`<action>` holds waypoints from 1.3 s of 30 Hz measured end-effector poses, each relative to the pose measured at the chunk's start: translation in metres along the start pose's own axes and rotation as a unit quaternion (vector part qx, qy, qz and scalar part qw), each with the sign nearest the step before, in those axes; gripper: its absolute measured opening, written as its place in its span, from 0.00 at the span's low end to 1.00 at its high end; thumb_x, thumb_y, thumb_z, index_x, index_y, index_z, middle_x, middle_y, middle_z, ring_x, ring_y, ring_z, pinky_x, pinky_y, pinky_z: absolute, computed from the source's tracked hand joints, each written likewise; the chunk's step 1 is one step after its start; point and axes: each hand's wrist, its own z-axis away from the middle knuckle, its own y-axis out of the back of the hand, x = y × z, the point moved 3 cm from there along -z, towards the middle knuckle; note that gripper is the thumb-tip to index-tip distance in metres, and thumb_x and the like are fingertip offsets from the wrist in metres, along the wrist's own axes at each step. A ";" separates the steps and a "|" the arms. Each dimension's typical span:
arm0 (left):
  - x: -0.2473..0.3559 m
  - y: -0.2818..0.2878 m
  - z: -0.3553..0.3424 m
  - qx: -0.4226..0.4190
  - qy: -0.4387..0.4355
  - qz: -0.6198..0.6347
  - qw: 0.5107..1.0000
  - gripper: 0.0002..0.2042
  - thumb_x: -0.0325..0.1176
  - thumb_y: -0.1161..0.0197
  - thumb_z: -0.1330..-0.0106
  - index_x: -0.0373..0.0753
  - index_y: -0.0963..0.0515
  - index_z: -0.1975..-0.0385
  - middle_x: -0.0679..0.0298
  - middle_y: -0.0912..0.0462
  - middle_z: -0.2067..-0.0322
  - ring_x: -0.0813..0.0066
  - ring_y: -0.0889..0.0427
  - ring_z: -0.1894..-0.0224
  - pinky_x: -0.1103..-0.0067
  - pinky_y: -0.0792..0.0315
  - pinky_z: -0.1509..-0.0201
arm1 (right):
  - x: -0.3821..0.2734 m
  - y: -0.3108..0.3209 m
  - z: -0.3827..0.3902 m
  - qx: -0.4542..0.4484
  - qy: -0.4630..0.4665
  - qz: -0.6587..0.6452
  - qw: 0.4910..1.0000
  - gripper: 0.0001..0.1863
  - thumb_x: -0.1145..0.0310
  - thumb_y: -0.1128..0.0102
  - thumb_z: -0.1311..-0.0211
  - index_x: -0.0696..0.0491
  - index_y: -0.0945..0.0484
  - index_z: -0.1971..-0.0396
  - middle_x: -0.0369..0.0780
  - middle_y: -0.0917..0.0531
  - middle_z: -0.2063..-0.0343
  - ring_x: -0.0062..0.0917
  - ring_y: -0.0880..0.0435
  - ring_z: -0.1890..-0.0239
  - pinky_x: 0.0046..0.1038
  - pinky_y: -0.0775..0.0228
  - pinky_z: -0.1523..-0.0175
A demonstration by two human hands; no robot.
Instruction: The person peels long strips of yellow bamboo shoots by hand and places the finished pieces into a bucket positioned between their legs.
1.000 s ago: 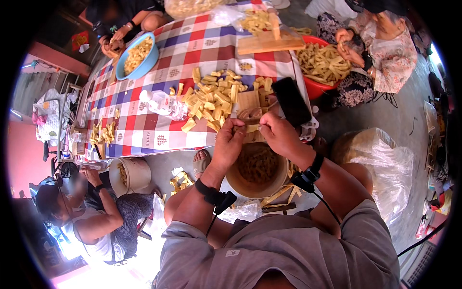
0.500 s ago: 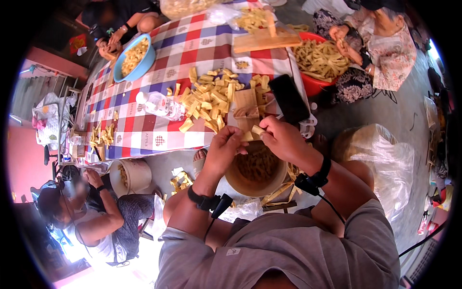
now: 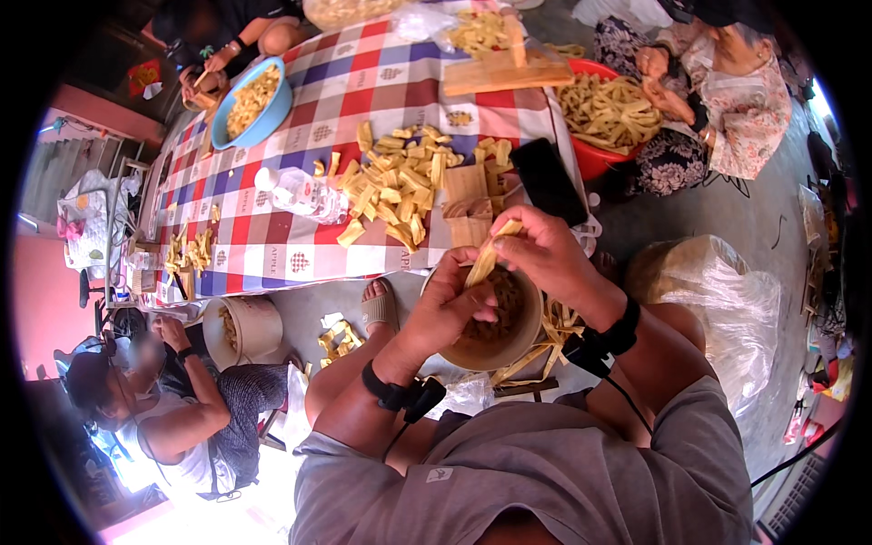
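Observation:
A pale yellow, flat folded strip [image 3: 486,262] stands between my hands, above a cream bucket [image 3: 472,360]. My left hand [image 3: 451,298] pinches the strip's lower part. My right hand [image 3: 538,247] grips its upper end. Brownish pieces [image 3: 507,320] show inside the bucket, partly hidden by my hands. Just beyond, on the checked tablecloth [image 3: 341,95], lie a heap of short yellow pieces [image 3: 404,177] and a wooden block [image 3: 466,186]. A black phone [image 3: 549,182] rests near the table's right edge.
A clear plastic bottle [image 3: 304,195] lies left of the heap. A blue basin [image 3: 257,109], a red basin [image 3: 604,156] and a white bucket [image 3: 259,325] hold yellow pieces near three other people. Loose long strips [image 3: 545,345] and a plastic sack [image 3: 718,300] are at my right.
My hands have come together, and a longer strip now spans them where a short piece showed in my right hand. My left hand has moved right and lower.

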 end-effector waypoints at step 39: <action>0.017 0.007 0.027 0.106 -0.058 -0.161 0.980 0.21 0.48 0.51 0.24 0.35 0.23 0.49 0.69 0.20 0.58 0.83 0.26 0.55 0.80 0.33 0.47 | -0.007 -0.030 0.039 -0.127 -0.001 -0.014 0.992 0.07 0.71 0.45 0.32 0.57 0.29 0.59 0.38 0.17 0.72 0.14 0.22 0.74 0.16 0.32 0.71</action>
